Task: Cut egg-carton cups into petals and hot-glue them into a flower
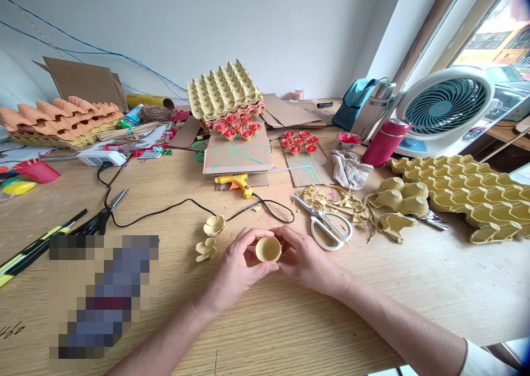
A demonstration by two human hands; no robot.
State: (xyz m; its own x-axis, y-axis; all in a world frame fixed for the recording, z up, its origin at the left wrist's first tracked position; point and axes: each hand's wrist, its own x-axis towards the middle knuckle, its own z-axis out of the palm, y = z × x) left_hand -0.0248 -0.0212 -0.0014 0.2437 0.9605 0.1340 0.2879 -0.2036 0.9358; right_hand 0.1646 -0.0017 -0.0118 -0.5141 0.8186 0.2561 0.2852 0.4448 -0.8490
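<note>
Between my two hands is a small yellow egg-carton cup (268, 249), its round hollow facing up toward me. My left hand (244, 260) grips it from the left, with thumb below and fingers behind. On the other side my right hand (306, 260) pinches its edge. Left of my hands lie a cut cup with petal-like slits (214, 225) and a smaller petal-shaped piece (206, 250). White-handled scissors (331, 229) rest just beyond my right hand. A yellow glue gun (234, 184) lies farther back, its black cord looping over the table.
Red paper flowers (238, 127) sit on cardboard (236, 154) with green lines. Yellow egg trays (467, 191), carton scraps (335, 202), a red bottle (386, 141) and a fan (449, 108) are on the right. Black scissors (101, 218) and a utility knife (39, 249) lie left, near a blurred-out patch.
</note>
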